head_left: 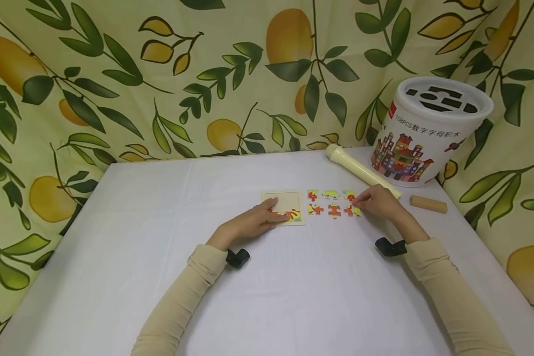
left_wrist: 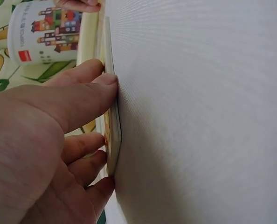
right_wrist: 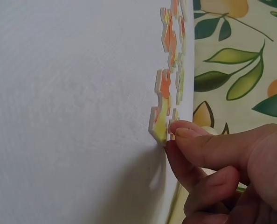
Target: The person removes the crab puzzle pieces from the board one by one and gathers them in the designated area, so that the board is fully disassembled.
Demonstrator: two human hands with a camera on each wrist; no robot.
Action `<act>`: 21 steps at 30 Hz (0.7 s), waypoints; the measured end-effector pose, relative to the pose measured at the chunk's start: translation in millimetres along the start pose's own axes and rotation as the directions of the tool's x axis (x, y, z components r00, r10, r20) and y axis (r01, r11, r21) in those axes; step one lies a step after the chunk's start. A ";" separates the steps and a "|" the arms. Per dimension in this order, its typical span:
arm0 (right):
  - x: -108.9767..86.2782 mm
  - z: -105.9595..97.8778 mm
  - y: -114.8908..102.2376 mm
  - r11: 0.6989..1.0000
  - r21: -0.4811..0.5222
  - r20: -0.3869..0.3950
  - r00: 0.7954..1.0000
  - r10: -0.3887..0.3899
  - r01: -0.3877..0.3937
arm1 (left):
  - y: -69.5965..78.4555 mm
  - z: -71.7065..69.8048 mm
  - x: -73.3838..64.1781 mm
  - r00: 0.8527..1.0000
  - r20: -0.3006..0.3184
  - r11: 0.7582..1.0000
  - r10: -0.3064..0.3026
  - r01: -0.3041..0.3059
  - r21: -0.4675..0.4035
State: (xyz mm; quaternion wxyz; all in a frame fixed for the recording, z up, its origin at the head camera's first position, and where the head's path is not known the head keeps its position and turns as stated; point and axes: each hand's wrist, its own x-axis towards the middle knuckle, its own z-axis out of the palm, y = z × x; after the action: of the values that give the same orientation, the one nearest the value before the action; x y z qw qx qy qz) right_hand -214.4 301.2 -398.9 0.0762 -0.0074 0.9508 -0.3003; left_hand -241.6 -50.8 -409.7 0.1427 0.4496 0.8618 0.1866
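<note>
My left hand rests on a small square puzzle board, fingers spread over its left part. Red and yellow puzzle pieces sit along the board's lower side, partly covered by that hand. In the left wrist view the thumb lies along the edge of the board. Right of the board, loose puzzle pieces lie in two rows. My right hand is at the right end of these rows. Its thumb and forefinger pinch the edge of a yellow and orange puzzle piece at the row's end.
A white bucket printed with building blocks stands at the back right. Before it lie a pale yellow stick and a wooden block. The white table meets a fruit-patterned curtain at its back and sides.
</note>
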 end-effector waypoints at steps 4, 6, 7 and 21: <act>1.5 -0.6 -4.0 1.000 -0.006 -0.011 1.000 -0.012 0.012 | -0.9 -0.1 -0.7 1.000 -0.018 1.000 0.022 -0.022 -0.013; 4.1 -0.5 -8.3 1.000 0.008 -0.019 0.999 -0.027 0.027 | -1.4 -0.7 -1.3 1.000 -0.023 0.999 0.021 -0.021 -0.027; 6.1 0.8 -11.8 0.999 0.016 -0.020 0.999 -0.035 0.035 | -2.2 -1.2 -2.2 1.000 -0.022 0.999 -0.001 0.000 -0.037; 33.4 63.1 -104.3 0.966 0.174 0.134 0.967 -0.218 0.194 | -18.9 -6.4 -15.6 0.964 -0.114 0.968 -0.239 0.228 -0.102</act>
State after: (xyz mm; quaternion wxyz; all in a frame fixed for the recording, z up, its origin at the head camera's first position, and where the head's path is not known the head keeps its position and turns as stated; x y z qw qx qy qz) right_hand -241.3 177.8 -394.9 0.1171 -0.1231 0.9092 -0.3802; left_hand -249.3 -74.9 -411.3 0.1289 0.3254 0.9070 0.2344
